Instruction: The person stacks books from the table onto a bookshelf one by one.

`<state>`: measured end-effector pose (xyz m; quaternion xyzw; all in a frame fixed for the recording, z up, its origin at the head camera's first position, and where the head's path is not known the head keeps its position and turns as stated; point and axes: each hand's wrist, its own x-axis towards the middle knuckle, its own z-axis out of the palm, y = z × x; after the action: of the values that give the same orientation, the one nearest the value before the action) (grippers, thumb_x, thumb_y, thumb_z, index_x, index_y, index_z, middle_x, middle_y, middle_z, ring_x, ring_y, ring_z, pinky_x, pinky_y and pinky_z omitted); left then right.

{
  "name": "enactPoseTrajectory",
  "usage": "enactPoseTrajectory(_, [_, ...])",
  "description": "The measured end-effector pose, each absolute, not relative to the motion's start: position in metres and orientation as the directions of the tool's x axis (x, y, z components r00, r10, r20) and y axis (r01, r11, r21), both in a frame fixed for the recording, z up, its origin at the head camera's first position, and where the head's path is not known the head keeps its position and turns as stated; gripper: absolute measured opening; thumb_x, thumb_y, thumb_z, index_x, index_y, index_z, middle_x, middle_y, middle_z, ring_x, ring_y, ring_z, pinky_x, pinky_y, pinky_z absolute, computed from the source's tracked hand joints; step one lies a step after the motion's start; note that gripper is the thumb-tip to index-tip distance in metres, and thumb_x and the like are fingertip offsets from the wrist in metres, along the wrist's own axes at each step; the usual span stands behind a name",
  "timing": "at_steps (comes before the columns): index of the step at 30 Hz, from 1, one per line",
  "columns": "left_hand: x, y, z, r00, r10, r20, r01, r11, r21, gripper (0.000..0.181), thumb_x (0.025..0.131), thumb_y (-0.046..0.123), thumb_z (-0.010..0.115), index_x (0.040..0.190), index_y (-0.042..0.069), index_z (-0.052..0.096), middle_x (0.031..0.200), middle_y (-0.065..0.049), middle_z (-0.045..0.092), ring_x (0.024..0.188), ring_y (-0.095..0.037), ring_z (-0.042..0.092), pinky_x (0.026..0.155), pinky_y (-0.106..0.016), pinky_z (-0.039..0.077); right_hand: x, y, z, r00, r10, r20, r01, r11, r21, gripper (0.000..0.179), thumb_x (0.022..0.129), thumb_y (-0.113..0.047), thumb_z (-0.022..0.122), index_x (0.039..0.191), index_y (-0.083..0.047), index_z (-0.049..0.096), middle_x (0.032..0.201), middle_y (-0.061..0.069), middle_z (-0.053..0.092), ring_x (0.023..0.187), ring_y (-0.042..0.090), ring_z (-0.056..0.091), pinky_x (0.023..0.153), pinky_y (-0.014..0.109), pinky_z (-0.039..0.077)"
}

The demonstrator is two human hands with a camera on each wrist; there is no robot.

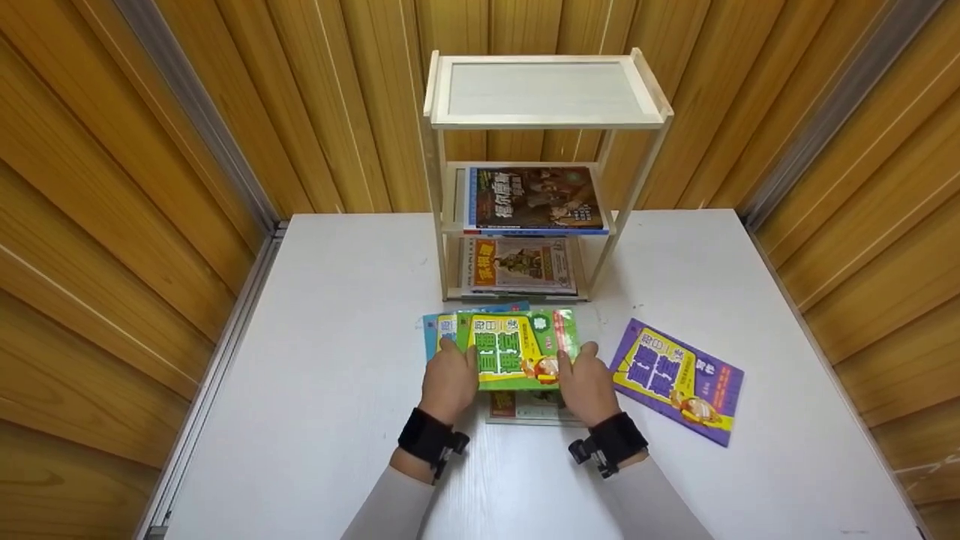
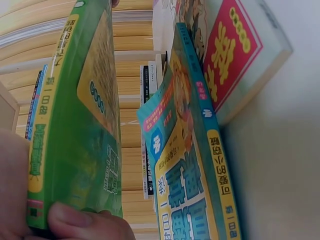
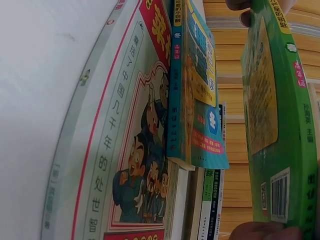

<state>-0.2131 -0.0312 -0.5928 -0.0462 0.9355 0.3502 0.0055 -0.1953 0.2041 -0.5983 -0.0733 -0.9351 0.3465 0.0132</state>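
A green book with a yellow cover panel is gripped at both sides, the left hand on its left edge and the right hand on its right edge. In both wrist views it is held up, apart from the books under it. Beneath it a blue book lies on a pale book with a red label and cartoon figures, which rests on the table. From the head camera the green book hides most of these two. A purple book lies flat and slanted, right of the right hand.
Behind the hands stands a pale wooden rack. A dark-covered book lies atop others on its middle shelf, and an illustrated one is on the lowest shelf. Wood-plank panels enclose the white table at back and sides.
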Motion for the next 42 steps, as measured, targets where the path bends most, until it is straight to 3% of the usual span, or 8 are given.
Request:
enactPoseTrajectory(5, [-0.215, -0.032, -0.589, -0.997, -0.077, -0.018, -0.071, 0.759, 0.647, 0.049, 0.113, 0.036, 0.048, 0.125, -0.011, 0.053, 0.073, -0.006, 0.059, 0.060, -0.020, 0.056, 0.053, -0.034, 0.043, -0.197, 0.203, -0.595, -0.990, 0.141, -0.004, 0.110, 0.753, -0.649, 0.039, 0.113, -0.035, 0.045, 0.113, 0.004, 0.045, 0.070, 0.003, 0.047, 0.056, 0.020, 0.049, 0.049, 0.032, 0.036])
enactPoseTrajectory(9, [-0.216, -0.031, -0.580, -0.996, -0.086, -0.028, -0.083, 0.761, 0.643, 0.054, 0.113, 0.037, 0.048, 0.131, -0.014, 0.051, 0.073, -0.006, 0.059, 0.061, -0.019, 0.058, 0.053, -0.034, 0.044, -0.198, 0.204, -0.588, -0.992, 0.123, 0.011, 0.086, 0.749, -0.657, 0.038, 0.114, -0.034, 0.044, 0.113, 0.004, 0.044, 0.067, 0.001, 0.044, 0.053, 0.019, 0.047, 0.048, 0.031, 0.033])
enactPoseTrajectory(17, [-0.223, -0.027, -0.544, -0.996, -0.091, -0.014, -0.078, 0.748, 0.659, 0.045, 0.113, 0.039, 0.047, 0.124, -0.004, 0.052, 0.077, -0.005, 0.059, 0.064, -0.017, 0.059, 0.053, -0.031, 0.044, -0.202, 0.208, -0.552, -0.990, 0.141, 0.023, 0.089, 0.731, -0.677, 0.041, 0.114, -0.036, 0.042, 0.119, 0.005, 0.044, 0.073, 0.005, 0.049, 0.056, 0.020, 0.049, 0.049, 0.031, 0.038])
enactPoseTrajectory(24, [-0.229, -0.025, -0.513, -0.994, -0.067, 0.084, 0.005, 0.751, 0.661, 0.046, 0.114, 0.039, 0.046, 0.123, -0.006, 0.053, 0.074, -0.005, 0.059, 0.059, -0.018, 0.059, 0.051, -0.032, 0.045, -0.207, 0.212, -0.516, -0.984, 0.155, 0.089, 0.051, 0.723, -0.689, 0.040, 0.113, -0.034, 0.045, 0.122, 0.005, 0.043, 0.078, 0.009, 0.054, 0.060, 0.022, 0.053, 0.050, 0.032, 0.042])
enactPoseTrajectory(34, [-0.240, -0.019, -0.480, -0.989, -0.083, 0.123, 0.025, 0.720, 0.693, 0.040, 0.112, 0.039, 0.049, 0.114, 0.000, 0.053, 0.077, -0.007, 0.059, 0.063, -0.020, 0.062, 0.053, -0.033, 0.049, -0.216, 0.218, -0.492, -0.973, 0.177, 0.147, 0.024, 0.713, -0.701, 0.039, 0.113, -0.030, 0.045, 0.124, 0.007, 0.045, 0.081, 0.010, 0.052, 0.065, 0.025, 0.053, 0.055, 0.034, 0.042])
enactPoseTrajectory(42, [-0.259, -0.014, -0.466, -0.989, -0.085, 0.123, 0.022, 0.729, 0.684, 0.042, 0.112, 0.042, 0.049, 0.116, 0.000, 0.054, 0.081, -0.007, 0.059, 0.069, -0.022, 0.064, 0.056, -0.034, 0.051, -0.230, 0.222, -0.475, -0.962, 0.198, 0.190, 0.012, 0.722, -0.691, 0.042, 0.113, -0.032, 0.044, 0.124, 0.009, 0.045, 0.081, 0.011, 0.053, 0.065, 0.025, 0.053, 0.056, 0.034, 0.040])
